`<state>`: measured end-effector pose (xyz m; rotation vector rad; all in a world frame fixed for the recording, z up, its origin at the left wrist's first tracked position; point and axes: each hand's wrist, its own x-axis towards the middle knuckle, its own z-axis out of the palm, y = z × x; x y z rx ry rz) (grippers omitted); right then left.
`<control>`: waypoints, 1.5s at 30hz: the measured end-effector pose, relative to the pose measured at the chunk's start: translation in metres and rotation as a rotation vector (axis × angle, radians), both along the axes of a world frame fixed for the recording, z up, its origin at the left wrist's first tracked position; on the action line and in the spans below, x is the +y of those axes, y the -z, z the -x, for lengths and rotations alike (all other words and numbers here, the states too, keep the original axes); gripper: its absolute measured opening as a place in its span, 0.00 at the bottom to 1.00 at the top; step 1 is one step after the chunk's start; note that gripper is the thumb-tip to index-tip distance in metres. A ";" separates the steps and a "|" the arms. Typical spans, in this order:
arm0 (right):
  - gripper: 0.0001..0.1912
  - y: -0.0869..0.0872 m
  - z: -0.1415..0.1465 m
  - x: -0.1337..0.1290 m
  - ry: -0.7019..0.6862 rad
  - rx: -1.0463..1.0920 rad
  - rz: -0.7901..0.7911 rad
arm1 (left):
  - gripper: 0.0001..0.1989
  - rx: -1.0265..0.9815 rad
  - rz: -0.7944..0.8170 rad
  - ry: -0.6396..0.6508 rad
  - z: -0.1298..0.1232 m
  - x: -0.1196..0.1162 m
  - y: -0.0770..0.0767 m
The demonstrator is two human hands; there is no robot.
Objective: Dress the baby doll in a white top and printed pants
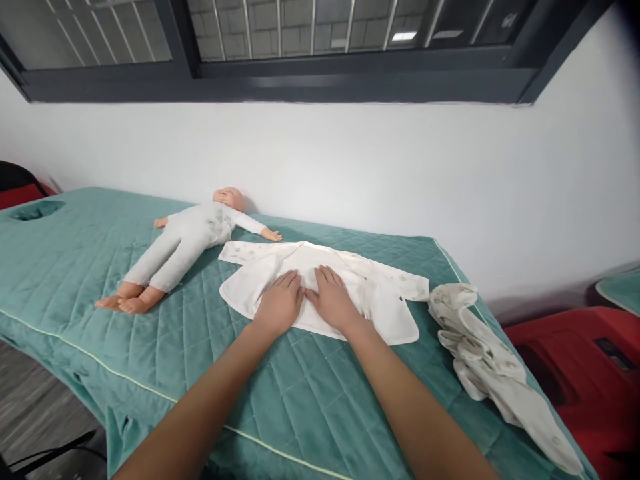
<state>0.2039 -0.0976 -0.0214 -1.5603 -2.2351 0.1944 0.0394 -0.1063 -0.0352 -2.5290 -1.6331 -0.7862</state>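
White baby jacket (307,258) lies spread on the massage bed (75,257) beside a baby doll (197,223), left hand (280,303) and right hand (331,300) flat upon it, thumbs nearly meeting, gripping nothing. Smoothing looks nearly done from where I stand; some creases show, and a bunched baby garment (487,350) lies unspread. No containers in sight.

Place: seemingly care-training room | massage bed (75,267), face hole (37,210) | baby doll (200,223)
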 end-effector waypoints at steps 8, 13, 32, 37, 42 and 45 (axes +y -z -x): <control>0.39 0.006 -0.013 0.028 0.272 -0.219 0.093 | 0.24 -0.092 0.218 -0.089 -0.011 0.084 0.002; 0.36 0.004 -0.005 0.041 0.460 -0.092 0.060 | 0.25 -0.200 0.183 -0.202 -0.010 0.104 0.001; 0.29 0.010 -0.040 0.058 0.604 0.475 -0.110 | 0.17 -0.341 0.088 -0.236 -0.002 0.118 0.001; 0.28 0.003 -0.030 0.050 0.551 0.322 -0.085 | 0.14 -0.227 0.090 -0.238 -0.005 0.120 0.002; 0.26 0.002 -0.029 0.049 0.500 0.141 -0.137 | 0.14 -0.129 0.085 -0.199 -0.009 0.111 -0.002; 0.24 0.003 -0.027 0.047 0.446 0.059 -0.135 | 0.16 -0.076 0.078 -0.167 -0.013 0.099 -0.004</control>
